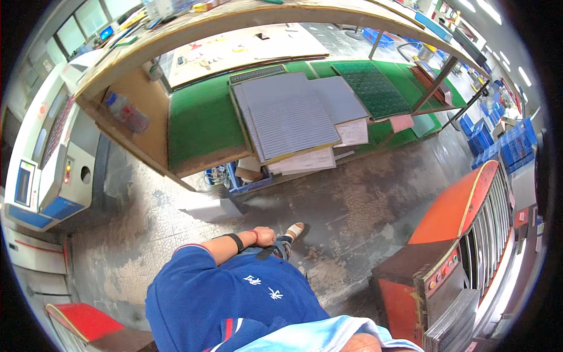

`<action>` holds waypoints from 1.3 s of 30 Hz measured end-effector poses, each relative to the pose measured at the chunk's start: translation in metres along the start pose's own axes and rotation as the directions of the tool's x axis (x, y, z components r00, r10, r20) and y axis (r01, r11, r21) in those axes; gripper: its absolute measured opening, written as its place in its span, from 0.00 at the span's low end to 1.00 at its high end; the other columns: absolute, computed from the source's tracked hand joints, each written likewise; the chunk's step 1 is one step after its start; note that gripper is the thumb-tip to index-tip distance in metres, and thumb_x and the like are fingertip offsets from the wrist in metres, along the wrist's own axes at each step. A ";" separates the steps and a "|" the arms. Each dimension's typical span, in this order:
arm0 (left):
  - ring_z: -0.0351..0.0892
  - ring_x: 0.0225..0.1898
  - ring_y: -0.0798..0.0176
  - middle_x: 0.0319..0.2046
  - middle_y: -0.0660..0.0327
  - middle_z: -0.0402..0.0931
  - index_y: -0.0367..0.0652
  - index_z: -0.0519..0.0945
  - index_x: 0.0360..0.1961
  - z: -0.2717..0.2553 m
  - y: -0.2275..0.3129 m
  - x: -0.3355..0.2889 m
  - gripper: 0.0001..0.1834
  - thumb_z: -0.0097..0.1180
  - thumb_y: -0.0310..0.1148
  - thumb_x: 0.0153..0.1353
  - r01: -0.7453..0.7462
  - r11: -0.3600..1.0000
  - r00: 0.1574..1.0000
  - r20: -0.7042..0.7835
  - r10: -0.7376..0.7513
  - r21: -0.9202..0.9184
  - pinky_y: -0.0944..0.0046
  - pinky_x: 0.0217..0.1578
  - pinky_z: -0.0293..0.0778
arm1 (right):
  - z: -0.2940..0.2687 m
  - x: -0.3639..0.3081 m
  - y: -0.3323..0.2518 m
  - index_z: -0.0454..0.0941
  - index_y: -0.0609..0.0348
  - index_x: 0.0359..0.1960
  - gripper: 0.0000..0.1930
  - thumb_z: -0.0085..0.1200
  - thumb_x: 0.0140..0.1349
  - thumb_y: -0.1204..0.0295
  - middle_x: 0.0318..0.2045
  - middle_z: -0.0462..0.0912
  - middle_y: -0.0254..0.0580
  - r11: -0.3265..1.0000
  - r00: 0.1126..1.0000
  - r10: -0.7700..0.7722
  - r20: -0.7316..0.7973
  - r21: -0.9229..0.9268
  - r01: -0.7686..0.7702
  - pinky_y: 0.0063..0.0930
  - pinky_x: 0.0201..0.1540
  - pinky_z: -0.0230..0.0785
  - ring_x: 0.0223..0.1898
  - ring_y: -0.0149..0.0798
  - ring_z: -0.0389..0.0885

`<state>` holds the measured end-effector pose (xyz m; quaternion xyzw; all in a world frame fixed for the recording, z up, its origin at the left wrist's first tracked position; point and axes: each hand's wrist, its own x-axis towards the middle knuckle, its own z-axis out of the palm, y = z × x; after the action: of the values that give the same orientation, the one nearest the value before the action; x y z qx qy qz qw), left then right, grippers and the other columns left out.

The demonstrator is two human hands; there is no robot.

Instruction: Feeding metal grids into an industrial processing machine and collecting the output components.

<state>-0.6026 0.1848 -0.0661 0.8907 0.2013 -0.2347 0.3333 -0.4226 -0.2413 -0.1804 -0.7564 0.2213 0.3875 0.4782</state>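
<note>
Just in front of a long wooden bench (pixel 281 16) with a green lower surface (pixel 199 132), the person's left hand (pixel 267 236) hangs beside the dark-clothed leg, its back turned up and the fingers seemingly curled inward; whether they close on anything is hidden, so I cannot tell. A red beaded bracelet (pixel 255 236) circles that wrist, and a black band (pixel 237 242) sits higher on the forearm, below the sleeve of a dark blue shirt (pixel 223 287). The right hand is out of sight. Past the left hand, and apart from it, a white angular panel (pixel 211 210) rests on the worn grey floor (pixel 352 205). Farther off, a stack of flat grey ribbed sheets (pixel 293 117) lies on the green surface, its near corner jutting past the front edge, with white printed papers (pixel 305 162) showing beneath. To the right of the stack lies a dark green textured mat (pixel 375 88), with a pink sheet (pixel 402 122) near its front edge. A clear plastic bottle (pixel 128 113) is at the bench's left end. Beyond that end stands a white and blue machine (pixel 88 141); at the right, an orange-red machine (pixel 437 214) carries coloured round buttons.
</note>
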 end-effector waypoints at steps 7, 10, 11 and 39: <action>0.77 0.32 0.48 0.26 0.52 0.78 0.48 0.80 0.25 -0.073 0.054 0.113 0.10 0.48 0.38 0.47 -0.147 0.987 0.989 -0.011 0.148 0.059 0.53 0.32 0.71 | 0.000 0.045 -0.081 0.74 0.61 0.24 0.06 0.45 0.52 0.75 0.20 0.75 0.45 0.999 1.000 -0.009 0.007 -0.041 0.009 0.31 0.17 0.66 0.19 0.40 0.74; 0.77 0.28 0.49 0.23 0.54 0.77 0.49 0.79 0.21 -0.118 0.078 0.149 0.09 0.48 0.37 0.47 -0.208 0.976 0.974 -0.083 0.213 0.069 0.52 0.28 0.70 | 0.001 0.063 -0.120 0.74 0.61 0.24 0.06 0.45 0.52 0.75 0.20 0.76 0.45 0.998 1.000 0.003 0.006 -0.065 -0.003 0.31 0.17 0.66 0.19 0.40 0.75; 0.76 0.27 0.49 0.22 0.54 0.77 0.49 0.79 0.21 -0.135 0.086 0.157 0.08 0.48 0.36 0.46 -0.211 0.973 0.955 -0.191 0.225 0.092 0.51 0.27 0.69 | 0.002 0.070 -0.136 0.74 0.61 0.24 0.06 0.45 0.52 0.75 0.20 0.76 0.45 0.997 1.000 0.005 0.005 -0.071 -0.004 0.31 0.17 0.66 0.19 0.39 0.75; 0.53 0.60 0.41 0.58 0.40 0.55 0.29 0.58 0.57 -0.282 0.082 0.336 0.39 0.55 0.46 0.51 0.459 0.842 0.264 -0.861 -0.435 -0.285 0.50 0.60 0.50 | -0.044 0.335 -0.440 0.77 0.62 0.25 0.07 0.47 0.52 0.73 0.23 0.80 0.46 0.948 0.993 0.080 0.088 -0.315 -0.048 0.32 0.16 0.68 0.18 0.39 0.78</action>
<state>-0.2090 0.3897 -0.0224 0.7812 0.5871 0.1961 0.0810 0.1060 -0.0733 -0.1946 -0.7946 0.1576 0.4701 0.3504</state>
